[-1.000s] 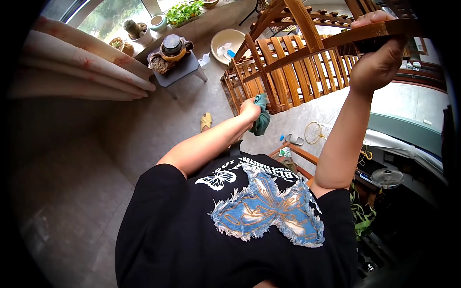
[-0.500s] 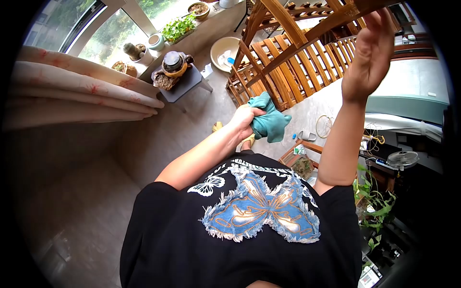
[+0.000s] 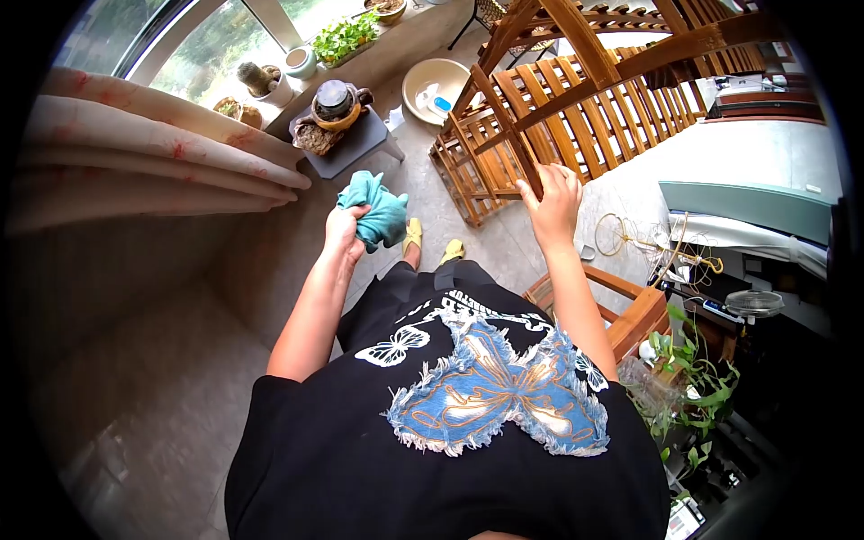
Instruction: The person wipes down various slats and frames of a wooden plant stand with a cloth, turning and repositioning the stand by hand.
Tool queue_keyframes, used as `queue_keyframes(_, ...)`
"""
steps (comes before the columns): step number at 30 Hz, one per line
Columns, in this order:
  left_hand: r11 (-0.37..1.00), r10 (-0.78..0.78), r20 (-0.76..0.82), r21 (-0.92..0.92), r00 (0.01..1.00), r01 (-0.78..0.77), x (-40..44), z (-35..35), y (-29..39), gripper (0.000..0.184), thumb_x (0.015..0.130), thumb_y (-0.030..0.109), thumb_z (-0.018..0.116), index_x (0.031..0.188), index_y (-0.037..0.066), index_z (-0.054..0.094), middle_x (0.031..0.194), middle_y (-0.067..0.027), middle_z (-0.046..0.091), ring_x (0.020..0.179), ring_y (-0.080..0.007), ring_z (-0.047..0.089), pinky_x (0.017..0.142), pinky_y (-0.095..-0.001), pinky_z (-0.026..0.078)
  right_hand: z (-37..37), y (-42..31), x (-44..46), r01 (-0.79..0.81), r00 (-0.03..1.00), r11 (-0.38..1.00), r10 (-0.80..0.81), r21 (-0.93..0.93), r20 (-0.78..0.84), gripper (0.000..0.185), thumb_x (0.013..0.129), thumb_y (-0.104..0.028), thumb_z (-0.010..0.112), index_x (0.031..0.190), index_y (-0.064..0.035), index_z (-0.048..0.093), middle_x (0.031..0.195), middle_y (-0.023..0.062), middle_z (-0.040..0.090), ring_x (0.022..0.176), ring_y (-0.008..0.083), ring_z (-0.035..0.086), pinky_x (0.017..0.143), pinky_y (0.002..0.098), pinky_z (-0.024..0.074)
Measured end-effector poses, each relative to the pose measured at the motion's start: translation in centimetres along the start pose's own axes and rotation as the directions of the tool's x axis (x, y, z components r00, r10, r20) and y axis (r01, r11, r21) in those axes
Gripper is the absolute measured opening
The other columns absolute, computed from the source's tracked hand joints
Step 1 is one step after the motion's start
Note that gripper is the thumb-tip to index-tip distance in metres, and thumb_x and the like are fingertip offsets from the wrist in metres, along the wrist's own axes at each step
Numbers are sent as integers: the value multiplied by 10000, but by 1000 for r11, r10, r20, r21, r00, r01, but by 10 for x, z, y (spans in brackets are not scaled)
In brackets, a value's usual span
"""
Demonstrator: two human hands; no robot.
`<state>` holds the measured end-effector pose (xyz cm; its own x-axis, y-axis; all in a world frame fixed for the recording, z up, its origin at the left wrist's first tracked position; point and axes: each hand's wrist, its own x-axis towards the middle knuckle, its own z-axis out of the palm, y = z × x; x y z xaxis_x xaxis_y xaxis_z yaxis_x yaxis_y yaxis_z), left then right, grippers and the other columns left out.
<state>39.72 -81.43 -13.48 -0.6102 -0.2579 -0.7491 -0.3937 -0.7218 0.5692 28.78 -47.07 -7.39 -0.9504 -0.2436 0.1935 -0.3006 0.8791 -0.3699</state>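
A crumpled teal cloth (image 3: pixel 376 210) is bunched in my left hand (image 3: pixel 343 236), which is raised over the floor in front of the grey stool. My right hand (image 3: pixel 555 209) has its fingers apart beside the lower end of a wooden post on the slatted wooden swing frame (image 3: pixel 576 112). Whether the fingers touch the post I cannot tell. No object shows in the right hand.
A grey stool (image 3: pixel 360 144) bears a dark-lidded pot. Behind it are a beige basin (image 3: pixel 436 90) and potted plants (image 3: pixel 347 38) on the sill. A curtain (image 3: pixel 162 148) hangs at left; a wooden stand (image 3: pixel 634 315) and trailing plant (image 3: pixel 697 382) are at right.
My left hand has moved left with the teal cloth, away from the swing frame. My right hand has come down from the upper beam to the lower post.
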Motion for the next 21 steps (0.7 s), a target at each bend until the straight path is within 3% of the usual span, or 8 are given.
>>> queue_keyframes(2, 998, 55, -47, -17, 997, -56, -6, -13, -2, 390, 904, -87, 584, 1292, -61, 553, 1211, -185, 645, 1075, -346, 683, 957, -482, 566, 9, 12, 2, 92, 995, 992, -95, -87, -33, 396, 885, -297, 782, 1176, -42, 697, 1154, 90, 707, 1210, 298, 573, 1053, 459, 413)
queue_keyframes(3, 997, 67, -70, -28, 995, -69, -9, -17, -4, 391, 906, -86, 584, 1295, -61, 552, 1211, -185, 645, 1074, -347, 683, 950, -482, 569, 11, 12, 2, 75, 995, 997, -76, -17, -61, 334, 890, -271, 777, 1108, -24, 723, 1113, 97, 721, 1205, 295, 579, 1041, 457, 422)
queue_keyframes(8, 995, 64, -144, -66, 987, -74, -28, -43, -17, 404, 920, -80, 579, 1322, -54, 548, 1219, -184, 642, 1074, -349, 683, 933, -487, 579, 2, 18, 4, 90, 996, 995, -89, 42, -13, 337, 897, -297, 759, 1125, -49, 747, 1097, 71, 742, 1209, 251, 570, 1066, 442, 390)
queue_keyframes(15, 996, 47, -200, -63, 979, -60, -57, -63, -27, 428, 928, -93, 558, 1354, -67, 531, 1278, -205, 624, 1153, -375, 660, 1017, -516, 553, -5, 48, -3, 41, 998, 997, -44, 62, 41, 343, 870, -291, 788, 1130, -70, 758, 1185, 81, 707, 1198, 255, 588, 1056, 436, 409)
queue_keyframes(21, 997, 52, -243, -43, 969, -65, -62, -76, -34, 435, 928, -86, 557, 1361, -61, 528, 1276, -203, 626, 1149, -373, 662, 1011, -510, 555, -7, 66, -3, 54, 998, 997, -55, 58, 9, 323, 872, -284, 783, 1122, -81, 761, 1160, 82, 717, 1190, 259, 600, 1036, 429, 433)
